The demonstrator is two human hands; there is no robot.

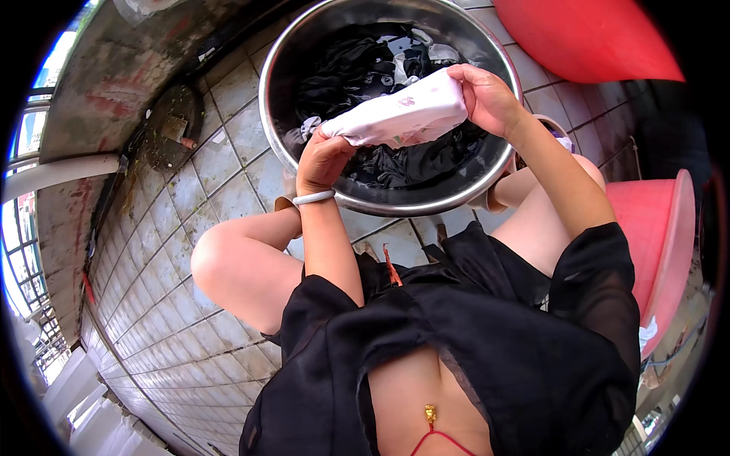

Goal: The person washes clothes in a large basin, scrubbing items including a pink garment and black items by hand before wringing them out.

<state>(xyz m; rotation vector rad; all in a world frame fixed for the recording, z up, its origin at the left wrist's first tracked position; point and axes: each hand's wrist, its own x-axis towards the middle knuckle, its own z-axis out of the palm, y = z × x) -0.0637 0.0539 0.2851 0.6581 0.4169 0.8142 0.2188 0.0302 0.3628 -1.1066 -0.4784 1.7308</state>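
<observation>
A small white cloth garment [408, 111] with a pinkish print is stretched between my two hands above a wide stainless steel basin [365, 206]. My left hand [326, 155] grips its lower left end, and a pale bangle circles that wrist. At the upper right end, my right hand [485, 98] pinches the edge between thumb and fingers. Below the garment, dark wet clothes [342, 68] lie in water in the basin. Some white and grey pieces [442, 54] lie among them near the far side. The garment hides part of the basin's contents.
A red plastic tub [587, 34] stands beyond the basin at upper right. Another pinkish-red tub [644, 228] is beside my right leg. On the tiled floor [228, 188] at left, a cleaver [175, 129] lies on a round dark board [165, 154] near the wall.
</observation>
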